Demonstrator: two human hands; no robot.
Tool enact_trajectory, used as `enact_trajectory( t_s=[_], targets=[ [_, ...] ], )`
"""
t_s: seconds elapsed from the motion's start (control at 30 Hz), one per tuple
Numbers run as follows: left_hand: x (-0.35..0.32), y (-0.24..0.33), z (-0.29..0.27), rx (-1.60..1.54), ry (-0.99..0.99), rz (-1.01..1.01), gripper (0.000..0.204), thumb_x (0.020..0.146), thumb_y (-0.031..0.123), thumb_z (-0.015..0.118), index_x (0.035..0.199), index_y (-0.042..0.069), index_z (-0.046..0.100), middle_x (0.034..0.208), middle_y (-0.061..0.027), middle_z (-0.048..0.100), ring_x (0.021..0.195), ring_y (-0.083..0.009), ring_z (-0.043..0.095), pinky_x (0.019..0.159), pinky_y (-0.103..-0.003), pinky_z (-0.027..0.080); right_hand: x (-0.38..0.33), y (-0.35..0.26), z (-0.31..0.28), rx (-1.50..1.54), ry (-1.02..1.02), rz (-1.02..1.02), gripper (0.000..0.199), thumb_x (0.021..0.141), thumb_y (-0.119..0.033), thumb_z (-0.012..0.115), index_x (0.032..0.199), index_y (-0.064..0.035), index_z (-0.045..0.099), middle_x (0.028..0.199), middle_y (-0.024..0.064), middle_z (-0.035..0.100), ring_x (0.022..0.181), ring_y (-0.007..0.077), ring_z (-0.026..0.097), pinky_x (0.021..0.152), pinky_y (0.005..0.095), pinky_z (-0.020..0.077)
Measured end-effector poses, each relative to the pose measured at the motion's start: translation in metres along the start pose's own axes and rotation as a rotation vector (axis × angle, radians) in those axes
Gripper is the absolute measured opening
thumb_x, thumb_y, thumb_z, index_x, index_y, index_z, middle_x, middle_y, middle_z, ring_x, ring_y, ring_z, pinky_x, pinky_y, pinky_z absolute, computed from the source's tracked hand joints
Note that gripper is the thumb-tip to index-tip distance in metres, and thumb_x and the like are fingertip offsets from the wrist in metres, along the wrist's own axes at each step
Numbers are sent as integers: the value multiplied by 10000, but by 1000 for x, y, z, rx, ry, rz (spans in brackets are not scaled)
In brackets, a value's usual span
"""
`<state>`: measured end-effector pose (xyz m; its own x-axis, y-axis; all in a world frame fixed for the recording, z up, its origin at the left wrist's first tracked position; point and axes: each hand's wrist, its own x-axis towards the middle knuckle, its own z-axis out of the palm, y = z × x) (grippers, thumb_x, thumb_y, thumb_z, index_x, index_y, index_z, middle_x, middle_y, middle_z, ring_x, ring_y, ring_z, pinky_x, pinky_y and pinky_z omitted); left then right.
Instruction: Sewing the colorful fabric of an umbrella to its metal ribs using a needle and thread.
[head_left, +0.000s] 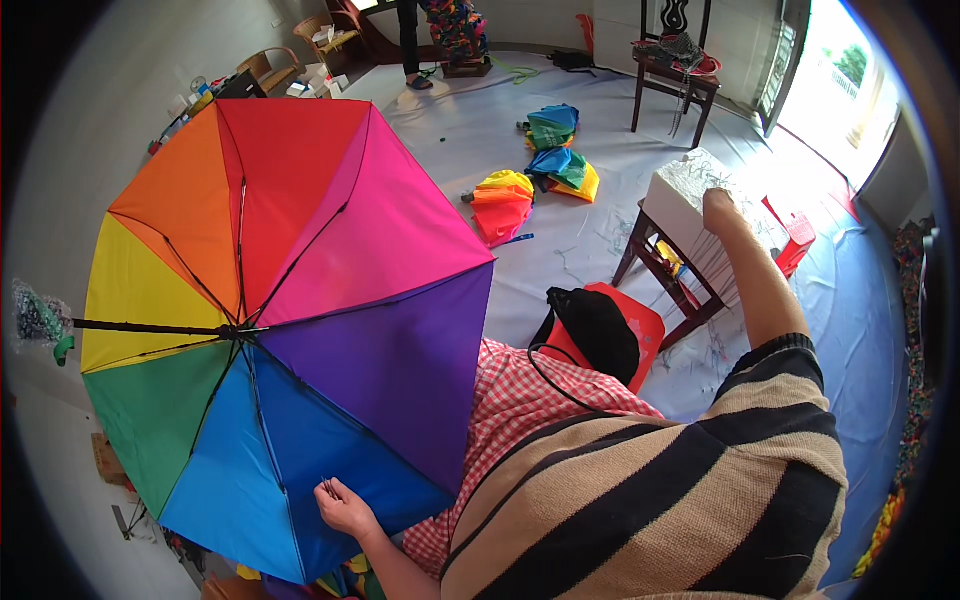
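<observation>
A rainbow-coloured umbrella [390, 215] is spread on my left, its inner side with dark ribs and shaft facing me. My left hand [348, 510] is closed in front of its blue panel near the lower edge, pinching thin dark pieces too small to name. To the right, my right arm reaches out to a white foam block [680, 205] on a dark wooden stool [665, 270]. My right hand [720, 212] is at the block's top with curled fingers; what they hold, if anything, is hidden. Thin dark strands lie on the block's top and hang down its side.
Folded colourful umbrellas [502, 208] lie on the pale floor sheet ahead. A red stool [628, 330] with a black cap-like item [592, 335] stands by my knees. A wooden chair [678, 75] is near the open door. At the back, a person's legs [410, 45] show.
</observation>
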<state>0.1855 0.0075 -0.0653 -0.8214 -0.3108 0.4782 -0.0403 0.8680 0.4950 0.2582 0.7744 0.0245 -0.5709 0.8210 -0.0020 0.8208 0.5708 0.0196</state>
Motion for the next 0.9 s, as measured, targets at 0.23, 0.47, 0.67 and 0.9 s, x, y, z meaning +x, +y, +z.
enact_trajectory(
  t_s=[0.23,0.47,0.67,0.9],
  targets=[
    [-4,3,-5,-2,-5,-27,150,904,121,603,898,-25,568,826,-171,662,743,-305,661,657,-381,514,3,5,-3,-97,4,-110,180,726,5,609,889,31,683,1007,239,661,982,357,646,852,401,526],
    [-1,-6,5,10,-16,61,175,906,160,607,900,-12,579,836,-162,669,740,-302,665,662,-379,518,35,46,1,-250,-76,-133,174,683,-157,734,688,11,691,684,148,683,653,251,684,652,360,565],
    [-1,-23,2,-41,-82,-58,229,929,226,598,949,-2,609,884,-154,689,794,-290,684,710,-356,536,53,-12,-63,140,-243,-423,180,757,-221,661,706,-48,665,681,90,663,577,192,624,521,342,510],
    [1,15,-3,71,-94,5,255,934,243,601,973,-8,617,912,-146,692,825,-265,688,739,-353,543,-14,-65,-136,732,-593,-448,305,836,-300,733,997,-54,650,942,92,700,882,192,679,739,332,541]
  ],
)
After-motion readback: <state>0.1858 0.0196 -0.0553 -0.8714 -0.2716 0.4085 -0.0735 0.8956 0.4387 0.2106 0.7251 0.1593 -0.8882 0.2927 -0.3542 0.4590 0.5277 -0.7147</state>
